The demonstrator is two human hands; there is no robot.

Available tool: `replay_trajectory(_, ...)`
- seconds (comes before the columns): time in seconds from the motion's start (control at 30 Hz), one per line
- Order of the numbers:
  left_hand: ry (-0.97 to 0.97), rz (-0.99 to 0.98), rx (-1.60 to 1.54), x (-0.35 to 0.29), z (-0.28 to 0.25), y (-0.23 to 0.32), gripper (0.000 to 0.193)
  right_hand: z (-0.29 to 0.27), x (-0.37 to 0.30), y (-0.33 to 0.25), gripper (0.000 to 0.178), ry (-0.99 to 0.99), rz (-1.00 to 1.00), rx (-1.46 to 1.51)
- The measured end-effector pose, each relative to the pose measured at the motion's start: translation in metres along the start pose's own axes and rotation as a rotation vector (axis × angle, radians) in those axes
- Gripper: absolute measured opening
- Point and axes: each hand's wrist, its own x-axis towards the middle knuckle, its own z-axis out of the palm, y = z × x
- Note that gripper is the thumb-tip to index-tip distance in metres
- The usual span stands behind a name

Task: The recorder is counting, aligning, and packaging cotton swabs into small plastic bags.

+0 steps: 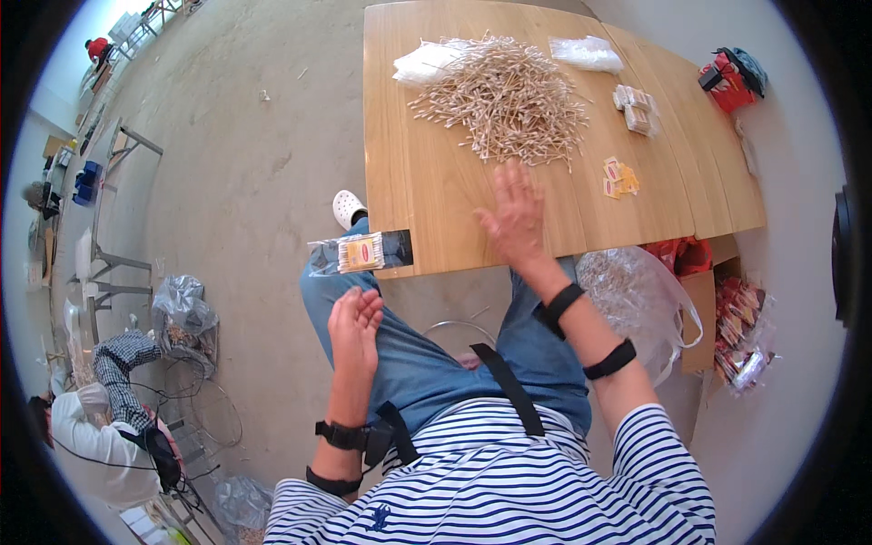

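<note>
My right hand [516,213] is stretched out over the wooden table [427,195], fingers extended and holding nothing. Its fingertips are close to the near edge of a big heap of cotton swabs [513,95]. My left hand [355,325] is above my thigh, just below the table's near left corner, with its palm partly turned up. Its fingers are loosely bent and nothing shows in them. Beyond it, a clear bag of cotton swabs [361,252] with a yellow label lies at that corner on a black patch, partly over the edge.
Clear plastic bags [586,53] and wrapped swab packs [638,109] lie farther back. Small yellow cards [620,178] are to the right. Below the table's right side stand a filled plastic bag [631,291] and a cardboard box [698,313]. Another person [100,445] is at lower left.
</note>
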Motion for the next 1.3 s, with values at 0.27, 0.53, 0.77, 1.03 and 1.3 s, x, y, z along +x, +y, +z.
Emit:
replay_trajectory(0.27,-0.250,0.201,0.450,-0.019,0.045,-0.008,0.015,0.022,0.031,0.032,0.072,-0.120,-0.023,-0.088)
replay_trajectory(0.53,-0.334,0.517,0.910,-0.008,0.074,-0.029,0.021,0.010,-0.012,0.009,0.070,-0.162,-0.027,0.050)
replay_trajectory(0.77,0.035,0.796,0.953,0.021,0.039,0.036,0.019,-0.014,-0.019,-0.010,0.080,-0.037,-0.086,-0.004)
replay_trajectory(1.03,0.127,0.746,0.720,0.048,-0.011,0.071,0.018,0.005,-0.031,-0.130,0.098,-0.145,-0.390,0.308)
replay_trajectory(1.3,0.030,0.186,0.036,0.025,-0.003,0.020,0.030,0.032,-0.025,-0.144,0.116,-0.236,-0.482,0.264)
